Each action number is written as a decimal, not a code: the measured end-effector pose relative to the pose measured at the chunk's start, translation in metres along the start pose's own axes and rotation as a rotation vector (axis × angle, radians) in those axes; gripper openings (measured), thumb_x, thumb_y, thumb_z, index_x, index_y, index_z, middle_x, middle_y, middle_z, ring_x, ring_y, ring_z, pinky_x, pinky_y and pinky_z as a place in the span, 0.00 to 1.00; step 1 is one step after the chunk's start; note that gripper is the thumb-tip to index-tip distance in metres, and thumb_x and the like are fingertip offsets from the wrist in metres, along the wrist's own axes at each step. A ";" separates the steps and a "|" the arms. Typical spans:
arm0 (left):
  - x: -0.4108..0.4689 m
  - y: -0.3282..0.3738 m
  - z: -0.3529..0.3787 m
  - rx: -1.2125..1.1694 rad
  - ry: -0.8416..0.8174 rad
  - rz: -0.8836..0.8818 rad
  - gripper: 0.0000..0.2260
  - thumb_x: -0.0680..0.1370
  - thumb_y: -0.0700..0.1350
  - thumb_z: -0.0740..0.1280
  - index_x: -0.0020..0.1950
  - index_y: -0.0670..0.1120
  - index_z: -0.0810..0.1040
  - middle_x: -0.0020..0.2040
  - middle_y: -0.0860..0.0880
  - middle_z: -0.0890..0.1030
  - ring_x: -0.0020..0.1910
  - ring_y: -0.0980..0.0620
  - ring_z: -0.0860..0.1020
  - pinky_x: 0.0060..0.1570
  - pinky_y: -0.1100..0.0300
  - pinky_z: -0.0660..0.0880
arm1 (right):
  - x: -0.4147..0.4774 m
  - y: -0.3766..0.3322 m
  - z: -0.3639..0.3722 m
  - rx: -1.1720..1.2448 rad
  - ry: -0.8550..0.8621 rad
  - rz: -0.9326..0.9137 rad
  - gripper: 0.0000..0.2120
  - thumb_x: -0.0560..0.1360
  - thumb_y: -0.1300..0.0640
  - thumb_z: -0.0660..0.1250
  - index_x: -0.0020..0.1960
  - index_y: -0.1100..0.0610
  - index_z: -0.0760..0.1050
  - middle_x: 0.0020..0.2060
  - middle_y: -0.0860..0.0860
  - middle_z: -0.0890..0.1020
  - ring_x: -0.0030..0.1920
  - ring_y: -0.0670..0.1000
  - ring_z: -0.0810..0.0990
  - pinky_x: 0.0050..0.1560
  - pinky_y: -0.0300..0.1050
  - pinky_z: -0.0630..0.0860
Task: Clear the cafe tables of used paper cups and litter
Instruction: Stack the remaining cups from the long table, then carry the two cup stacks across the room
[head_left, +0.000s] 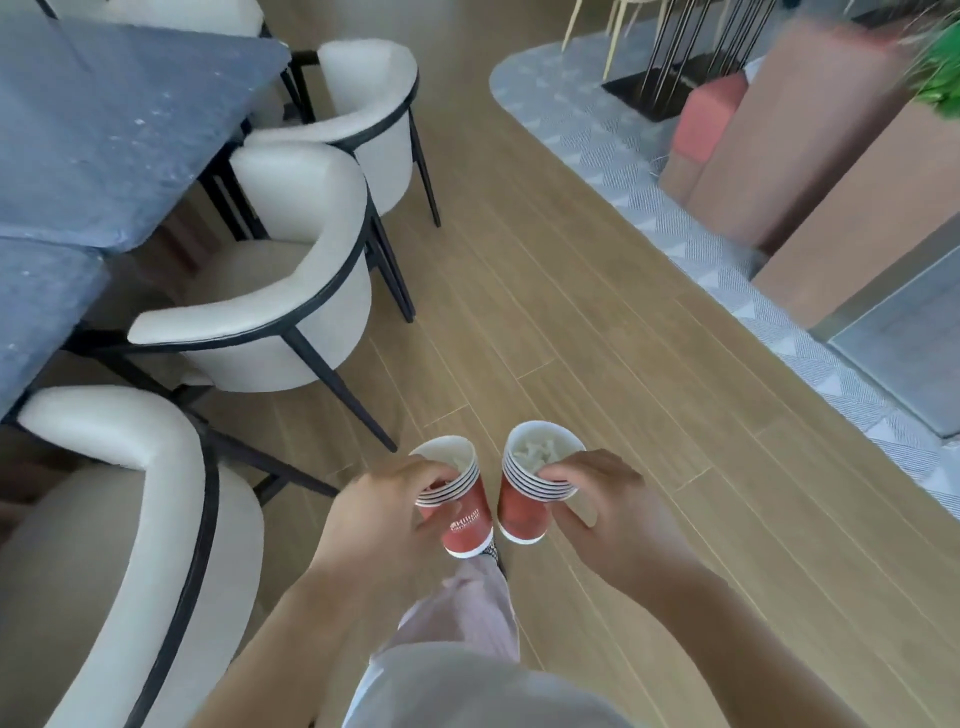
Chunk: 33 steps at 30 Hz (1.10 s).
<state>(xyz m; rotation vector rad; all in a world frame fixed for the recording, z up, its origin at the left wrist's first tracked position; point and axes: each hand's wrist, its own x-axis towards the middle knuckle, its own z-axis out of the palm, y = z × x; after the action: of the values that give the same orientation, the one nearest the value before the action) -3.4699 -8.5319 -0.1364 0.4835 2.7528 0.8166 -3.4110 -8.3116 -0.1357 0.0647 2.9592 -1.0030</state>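
I stand on a wooden floor beside the cafe tables, holding two stacks of red paper cups with white rims. My left hand (379, 514) grips the left stack (465, 525) near its rims, thumb over the top. The right stack (522, 512) is gripped by my right hand (618, 514), with fingers curled over the rim. White crumpled paper litter (535, 452) fills the top cup of the right stack; some pale litter shows in the left top cup too. The two stacks are side by side, nearly touching.
A blue-grey tabletop (104, 135) runs along the left, with three white armchairs (291, 291) tucked against it. A patterned grey rug (675, 228) and tan planter boxes (810, 156) lie to the right. Open wooden floor (571, 322) stretches ahead.
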 end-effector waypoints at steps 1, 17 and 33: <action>0.026 0.000 -0.002 0.004 -0.007 0.000 0.09 0.71 0.49 0.71 0.50 0.57 0.78 0.46 0.62 0.80 0.41 0.57 0.77 0.38 0.63 0.71 | 0.022 0.008 -0.005 -0.001 0.006 0.002 0.13 0.69 0.61 0.69 0.53 0.49 0.77 0.48 0.46 0.80 0.51 0.47 0.77 0.47 0.42 0.74; 0.417 0.085 -0.041 0.041 -0.104 0.302 0.11 0.71 0.52 0.69 0.53 0.58 0.77 0.51 0.63 0.79 0.50 0.63 0.75 0.47 0.61 0.75 | 0.317 0.122 -0.106 0.003 0.206 0.215 0.16 0.65 0.64 0.73 0.50 0.51 0.80 0.45 0.48 0.81 0.44 0.51 0.80 0.36 0.42 0.75; 0.721 0.088 -0.083 0.068 0.184 -0.090 0.09 0.69 0.47 0.73 0.48 0.54 0.80 0.44 0.57 0.82 0.42 0.54 0.79 0.38 0.63 0.71 | 0.729 0.190 -0.181 -0.017 -0.071 -0.291 0.12 0.66 0.62 0.71 0.49 0.53 0.79 0.44 0.50 0.82 0.46 0.56 0.79 0.47 0.45 0.74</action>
<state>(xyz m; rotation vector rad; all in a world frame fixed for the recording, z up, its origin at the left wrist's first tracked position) -4.1362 -8.2333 -0.1078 0.3084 2.9541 0.7841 -4.1310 -8.0262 -0.1280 -0.4038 2.9669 -0.9805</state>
